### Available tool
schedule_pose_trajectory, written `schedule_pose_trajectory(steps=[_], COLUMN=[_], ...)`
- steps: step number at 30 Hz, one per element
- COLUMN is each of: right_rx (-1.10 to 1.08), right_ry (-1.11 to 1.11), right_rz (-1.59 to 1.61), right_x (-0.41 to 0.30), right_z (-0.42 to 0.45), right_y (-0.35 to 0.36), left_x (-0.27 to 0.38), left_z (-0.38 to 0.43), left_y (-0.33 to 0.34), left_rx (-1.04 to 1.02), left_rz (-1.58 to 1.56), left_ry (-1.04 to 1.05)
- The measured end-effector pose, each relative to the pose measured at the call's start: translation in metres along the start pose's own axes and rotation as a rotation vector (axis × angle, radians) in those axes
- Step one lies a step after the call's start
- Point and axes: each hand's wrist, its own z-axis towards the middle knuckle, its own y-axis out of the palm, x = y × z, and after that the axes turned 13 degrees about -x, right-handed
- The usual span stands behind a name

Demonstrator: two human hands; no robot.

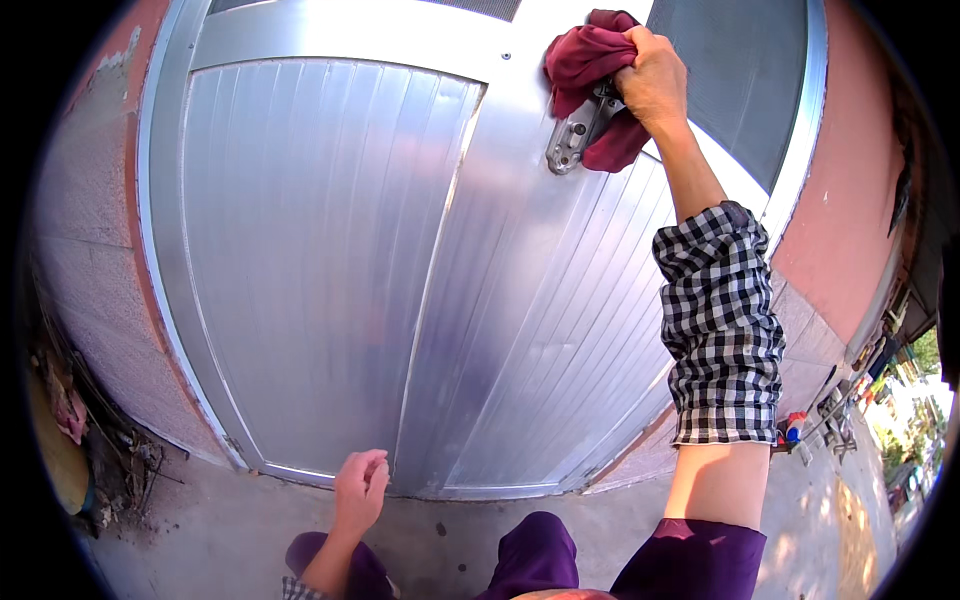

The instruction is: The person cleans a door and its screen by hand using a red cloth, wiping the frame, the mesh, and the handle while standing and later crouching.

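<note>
My right hand grips a dark red cloth against the door's handle area. Part of the cloth drapes below the hand, beside a metal handle plate with a lock cylinder. The upper end of the plate and most of the handle are hidden by cloth and fingers. In front of me stands a silvery metal double door with ribbed lower panels. Low at the left, my left hand hangs before the door's bottom edge, fingers loosely curled and holding nothing.
Dark mesh panels fill the door's upper part. Pink walls flank the frame. Sticks and debris lie on the concrete floor at left. Assorted objects stand along the right wall. My purple-clad knees are below.
</note>
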Motion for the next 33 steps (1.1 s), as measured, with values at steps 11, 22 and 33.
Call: schedule_pose_trajectory(steps=[11, 22, 33], right_rx=[-0.489, 0.439, 0.061], right_ry=[0.092, 0.784, -0.030], right_rz=[0.590, 0.961, 0.128], right_x=[0.012, 0.049, -0.008], right_z=[0.004, 0.045, -0.002], right_y=[-0.023, -0.002, -0.014], left_x=[-0.053, -0.046, -0.040], left_z=[0.034, 0.016, -0.005], left_y=[0.063, 0.083, 0.077], left_rx=[-0.573, -0.901, -1.099], left_rz=[0.455, 0.527, 0.595], left_ry=[0.032, 0.132, 0.069])
